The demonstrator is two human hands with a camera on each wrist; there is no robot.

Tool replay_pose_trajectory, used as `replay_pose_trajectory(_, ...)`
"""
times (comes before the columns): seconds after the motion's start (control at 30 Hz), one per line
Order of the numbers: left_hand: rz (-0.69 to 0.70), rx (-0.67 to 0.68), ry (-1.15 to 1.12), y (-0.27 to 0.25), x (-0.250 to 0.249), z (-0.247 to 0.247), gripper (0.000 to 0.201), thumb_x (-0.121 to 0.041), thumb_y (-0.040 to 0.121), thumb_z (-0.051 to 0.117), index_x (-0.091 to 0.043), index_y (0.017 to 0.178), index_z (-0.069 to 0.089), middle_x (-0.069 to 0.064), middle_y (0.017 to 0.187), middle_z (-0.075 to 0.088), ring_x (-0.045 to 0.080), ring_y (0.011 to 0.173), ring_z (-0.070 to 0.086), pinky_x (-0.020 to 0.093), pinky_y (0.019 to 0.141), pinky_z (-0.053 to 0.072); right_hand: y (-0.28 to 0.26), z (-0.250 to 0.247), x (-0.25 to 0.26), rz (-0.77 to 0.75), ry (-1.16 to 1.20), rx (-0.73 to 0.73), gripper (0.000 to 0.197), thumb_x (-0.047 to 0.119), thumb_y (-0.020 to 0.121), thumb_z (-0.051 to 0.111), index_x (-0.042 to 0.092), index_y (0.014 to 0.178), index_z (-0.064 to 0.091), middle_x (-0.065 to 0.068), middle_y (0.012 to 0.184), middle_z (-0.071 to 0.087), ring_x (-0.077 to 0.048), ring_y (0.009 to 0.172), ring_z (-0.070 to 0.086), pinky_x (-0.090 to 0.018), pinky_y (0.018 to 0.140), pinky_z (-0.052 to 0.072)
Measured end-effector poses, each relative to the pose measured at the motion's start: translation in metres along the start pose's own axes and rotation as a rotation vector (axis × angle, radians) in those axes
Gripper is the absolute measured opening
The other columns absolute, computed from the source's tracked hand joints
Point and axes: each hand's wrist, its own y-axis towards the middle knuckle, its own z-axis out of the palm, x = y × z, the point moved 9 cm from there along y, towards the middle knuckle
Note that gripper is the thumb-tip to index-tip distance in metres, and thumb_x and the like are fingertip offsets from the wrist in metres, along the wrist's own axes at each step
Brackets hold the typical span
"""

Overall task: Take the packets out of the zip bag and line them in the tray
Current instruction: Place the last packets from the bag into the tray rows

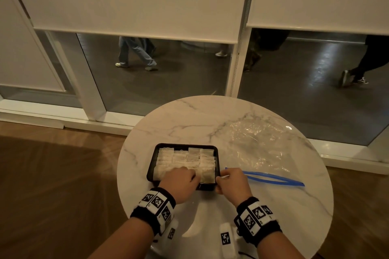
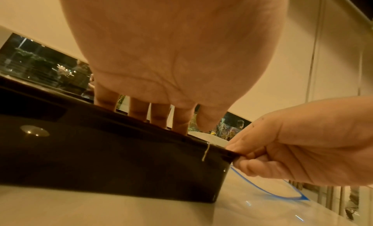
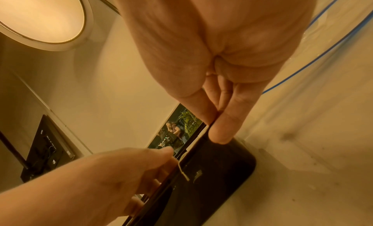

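Packets [image 1: 185,160] fill the black tray [image 1: 152,167] in rows on a round marble table [image 1: 273,206]. The left hand [image 1: 179,184] reaches over the near rim, fingers down among them. The right hand [image 1: 231,183] pinches the tray's near right corner. The zip bag [image 1: 259,145] lies flat just right of the tray. Beyond are wood floor, half-lowered blinds and passers-by's legs behind glass.
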Motion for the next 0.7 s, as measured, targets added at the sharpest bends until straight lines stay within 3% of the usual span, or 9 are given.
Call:
replay_pose_trajectory(0.1, -0.001, 0.06, 0.032, 0.002, -0.006, 0.008, 0.044, -0.046, 0.101, 0.027, -0.02, 0.096, 0.062, 0.006, 0.093, 0.065, 0.027, 0.088, 0.061, 0.043, 0.084, 0.051, 0.0, 0.0, 0.001, -0.007, -0.022, -0.005, 0.013, 0.001, 0.087, 0.064, 0.01, 0.082, 0.073, -0.007, 0.066, 0.072, -0.013, 0.054, 0.068, -0.022, 0.053, 0.055)
replay_pose_trajectory(0.2, -0.041, 0.036, 0.035, 0.003, -0.006, 0.009, 0.04, -0.04, 0.103, 0.024, -0.022, 0.106, 0.059, 0.009, 0.1, 0.064, 0.03, 0.093, 0.06, 0.04, 0.08, 0.047, 0.0, 0.001, 0.001, -0.01, -0.031, -0.006, 0.015, 0.003, 0.087, 0.064, 0.012, 0.08, 0.073, -0.006, 0.063, 0.071, -0.013, 0.054, 0.068, -0.022, 0.053, 0.054)
replay_pose_trajectory(0.33, 0.013, 0.017, 0.056, 0.009, -0.022, 0.01, 0.053, -0.053, 0.096, 0.022, -0.021, 0.095, 0.064, 0.003, 0.092, 0.06, 0.025, 0.089, 0.059, 0.041, 0.08, 0.051, 0.0, -0.001, 0.002, -0.03, -0.072, -0.018, 0.013, 0.005, 0.086, 0.065, 0.012, 0.079, 0.074, -0.004, 0.065, 0.071, -0.011, 0.056, 0.067, -0.019, 0.053, 0.052)
replay_pose_trajectory(0.43, 0.063, 0.069, 0.083, 0.008, -0.035, 0.019, 0.053, -0.052, 0.099, 0.018, -0.023, 0.107, 0.061, 0.006, 0.099, 0.06, 0.03, 0.097, 0.059, 0.044, 0.085, 0.05, 0.003, 0.001, 0.001, -0.036, -0.067, -0.015, 0.014, 0.007, 0.085, 0.067, 0.015, 0.075, 0.073, -0.004, 0.067, 0.073, -0.013, 0.063, 0.072, -0.029, 0.064, 0.062)
replay_pose_trajectory(0.53, 0.064, 0.084, 0.095, 0.007, -0.038, 0.024, 0.051, -0.054, 0.103, 0.02, -0.027, 0.119, 0.06, 0.009, 0.11, 0.061, 0.03, 0.102, 0.059, 0.047, 0.092, 0.048, 0.004, 0.004, -0.001, -0.043, -0.056, -0.002, 0.015, 0.008, 0.084, 0.069, 0.016, 0.072, 0.072, -0.003, 0.065, 0.073, -0.014, 0.063, 0.073, -0.037, 0.067, 0.064)
replay_pose_trajectory(0.6, 0.074, 0.069, 0.096, 0.007, -0.038, 0.024, 0.053, -0.057, 0.102, 0.019, -0.028, 0.115, 0.063, 0.008, 0.11, 0.062, 0.029, 0.103, 0.058, 0.048, 0.093, 0.047, 0.004, 0.003, -0.001, -0.056, -0.06, -0.005, 0.015, 0.009, 0.084, 0.068, 0.016, 0.071, 0.072, -0.003, 0.065, 0.073, -0.013, 0.062, 0.073, -0.035, 0.066, 0.064)
replay_pose_trajectory(0.7, 0.089, -0.014, 0.015, 0.002, -0.032, 0.015, 0.045, -0.055, 0.101, 0.031, -0.028, 0.107, 0.066, 0.003, 0.104, 0.062, 0.023, 0.099, 0.057, 0.044, 0.09, 0.048, 0.003, 0.002, -0.001, -0.064, -0.047, -0.008, 0.014, 0.007, 0.086, 0.067, 0.013, 0.075, 0.072, -0.004, 0.063, 0.072, -0.009, 0.054, 0.07, -0.023, 0.056, 0.059)
